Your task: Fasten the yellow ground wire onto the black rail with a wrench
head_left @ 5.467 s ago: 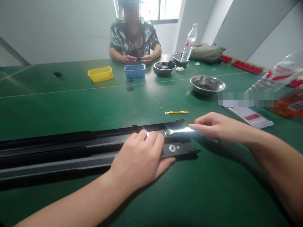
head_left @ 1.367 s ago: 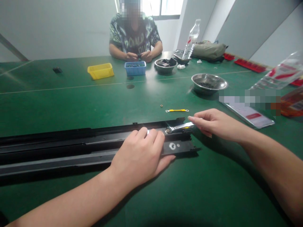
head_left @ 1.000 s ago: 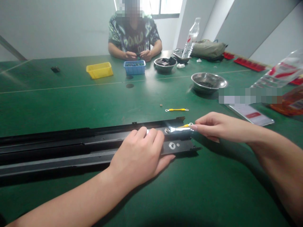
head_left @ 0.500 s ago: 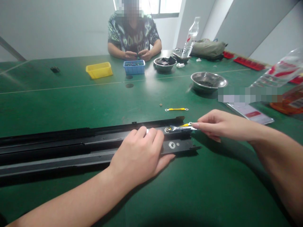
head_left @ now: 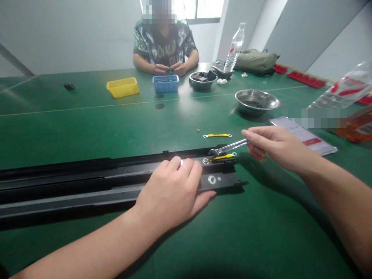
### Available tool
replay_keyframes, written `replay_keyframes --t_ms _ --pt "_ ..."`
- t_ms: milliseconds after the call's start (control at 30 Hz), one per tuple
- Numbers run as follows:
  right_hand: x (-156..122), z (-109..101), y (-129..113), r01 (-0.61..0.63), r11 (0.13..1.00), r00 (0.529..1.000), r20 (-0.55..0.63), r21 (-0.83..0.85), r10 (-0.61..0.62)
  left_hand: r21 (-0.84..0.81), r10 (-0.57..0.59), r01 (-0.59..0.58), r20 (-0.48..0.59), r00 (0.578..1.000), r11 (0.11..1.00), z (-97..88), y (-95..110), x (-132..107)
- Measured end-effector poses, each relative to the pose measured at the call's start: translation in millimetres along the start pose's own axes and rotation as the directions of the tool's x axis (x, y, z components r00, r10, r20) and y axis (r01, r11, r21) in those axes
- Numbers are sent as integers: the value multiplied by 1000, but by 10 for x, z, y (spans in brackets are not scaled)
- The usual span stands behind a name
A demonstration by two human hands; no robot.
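Note:
My left hand (head_left: 171,190) is wrapped over two long black metal rails (head_left: 116,172) lying side by side, gripping them near their right end. Between the thumb and fingers of my right hand (head_left: 270,143) is a silver wrench (head_left: 232,146); its jaw hangs just above the far rail. Under the wrench, a short yellow wire (head_left: 222,157) with ring terminals sits at a nut (head_left: 205,161) on the far rail. The near rail carries a round silver fitting (head_left: 212,179). A second yellow wire (head_left: 217,135) and a small brass-coloured nut (head_left: 198,130) lie on the table beyond.
Across the green table (head_left: 101,131) sits a person (head_left: 165,46) with both hands together behind a blue bin (head_left: 165,84). Further objects are a yellow bin (head_left: 123,88), a steel bowl (head_left: 257,102), a bowl of dark pieces (head_left: 202,80), a water bottle (head_left: 235,46) and a sheet (head_left: 305,135).
My right hand has lifted the wrench off the nut on the far rail and tilted it up, uncovering the yellow wire. My left hand has stayed on the rails.

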State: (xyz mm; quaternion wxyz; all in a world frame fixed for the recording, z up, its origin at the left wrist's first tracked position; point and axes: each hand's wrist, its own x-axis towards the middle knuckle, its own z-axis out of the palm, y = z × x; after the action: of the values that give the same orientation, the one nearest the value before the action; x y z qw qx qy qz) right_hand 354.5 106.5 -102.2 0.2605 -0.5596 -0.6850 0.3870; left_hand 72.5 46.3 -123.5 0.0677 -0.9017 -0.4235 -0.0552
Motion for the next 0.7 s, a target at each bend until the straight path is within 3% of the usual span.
replay_keyframes --t_ms 467,567,700 --pt "66 127 94 -7 1000 997 80 11 6 2 4 -4 -9 1000 1000 -3 3 1" --pt "47 50 86 -48 995 980 191 -82 63 -3 5 -5 -8 1000 1000 -6 -3 4" --pt "5 -46 47 -77 980 921 364 -183 141 -12 -2 2 -11 1000 1000 -5 -6 -2"
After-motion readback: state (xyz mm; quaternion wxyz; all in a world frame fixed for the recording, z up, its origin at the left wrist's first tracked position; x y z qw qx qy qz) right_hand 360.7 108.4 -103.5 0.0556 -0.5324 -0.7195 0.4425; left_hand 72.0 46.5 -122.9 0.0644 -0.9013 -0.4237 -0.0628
